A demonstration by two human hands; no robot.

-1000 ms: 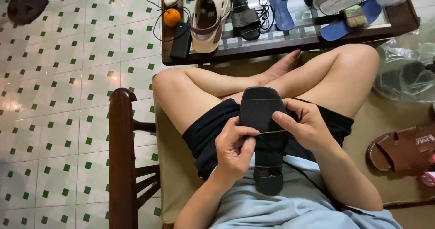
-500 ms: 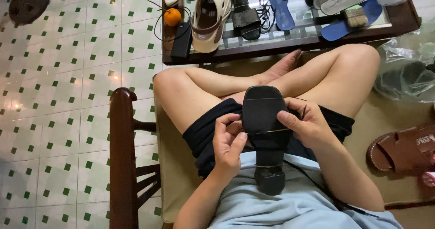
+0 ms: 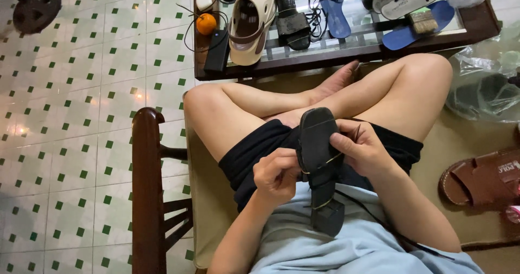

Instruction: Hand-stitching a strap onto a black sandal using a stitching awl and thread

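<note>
Black heeled shoe [image 3: 320,165]: sole up over lap, long axis near-far, heel nearest | Left hand [image 3: 277,175]: closed, pinching shoe's left edge | Right hand [image 3: 364,146]: gripping right edge, thin thread trailing | Both hands touching shoe, equally close | Brown sandal [image 3: 479,179]: far right.

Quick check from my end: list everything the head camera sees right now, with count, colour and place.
heeled shoe: 1, black, sole up, over the lap, held by both hands
thread: 1, dark, trailing from the shoe across the shirt
low table: 1, dark wood with glass top, top of view
clog: 1, cream, on the table
black sandal: 1, on the table
blue insoles: 2, on the table
brush: 1, on an insole
orange: 1, table's left end
brown sandal: 1, right, on the seat
plastic bag: 1, clear, right
chair arm: 1, dark wood, left
left hand: at shoe's edge
right hand: gripping the sole
</note>
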